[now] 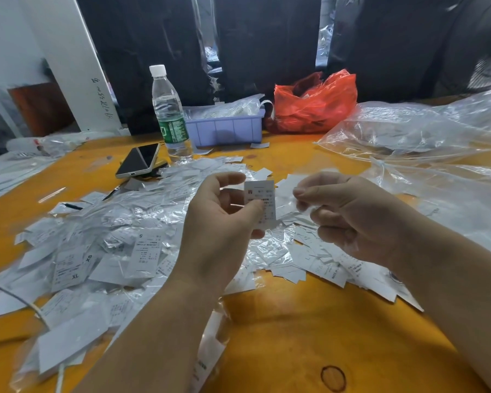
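Nearest the lens, my left hand [221, 222] pinches a printed label [262, 199] upright, above the heap of labels [111, 251] on the orange table [295, 336]. My right hand [349, 214], just right of it, curls its fingertips together; I cannot tell whether they hold anything. I judge this is mid-sorting, and next I need a careful two-handed grip.

Orange table [295, 321]: tag heap [111, 251], phone [138, 161], bottle [169, 114], tray [224, 129].

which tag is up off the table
The printed tag pinched in the left hand, held upright above the pile; all the other tags lie loose on the table.
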The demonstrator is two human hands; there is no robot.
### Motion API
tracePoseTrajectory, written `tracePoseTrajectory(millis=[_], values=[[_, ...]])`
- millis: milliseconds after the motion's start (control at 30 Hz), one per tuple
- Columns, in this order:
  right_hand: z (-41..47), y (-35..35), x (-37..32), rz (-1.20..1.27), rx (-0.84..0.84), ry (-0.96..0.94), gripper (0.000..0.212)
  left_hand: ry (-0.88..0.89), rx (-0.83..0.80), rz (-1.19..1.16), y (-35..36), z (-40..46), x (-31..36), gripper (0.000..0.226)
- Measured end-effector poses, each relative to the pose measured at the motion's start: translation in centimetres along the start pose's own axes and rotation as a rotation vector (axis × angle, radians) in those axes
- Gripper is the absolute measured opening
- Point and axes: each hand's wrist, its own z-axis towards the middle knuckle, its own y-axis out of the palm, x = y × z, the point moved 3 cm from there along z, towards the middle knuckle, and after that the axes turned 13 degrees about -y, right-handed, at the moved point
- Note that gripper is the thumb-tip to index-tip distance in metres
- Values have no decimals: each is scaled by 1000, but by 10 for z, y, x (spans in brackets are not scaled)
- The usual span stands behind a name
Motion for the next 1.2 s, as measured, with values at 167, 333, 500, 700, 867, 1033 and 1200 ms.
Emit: tracePoseTrajectory(millis=[167,333,500,700,867,1033,1200], values=[[1,-3,0,-5,74,-11,15,-41,-46,16,2,1,0,16],[0,-1,-2,13,56,-30,29,-37,-98,77,7,-1,-1,15],[0,1,-2,-2,59,-48,24,2,-178,236,12,-4,-2,17],[-1,2,-1,-103,88,-69,8,12,-187,247,13,-5,0,14],[-1,3,-1,-119,74,-75,8,11,-134,242,10,-4,0,13],[-3,5,-5,-102,60,-79,27,-5,-120,242,9,-3,0,13],[-4,5,-7,-114,58,-82,24,-7,-130,238,10,-3,1,13]])
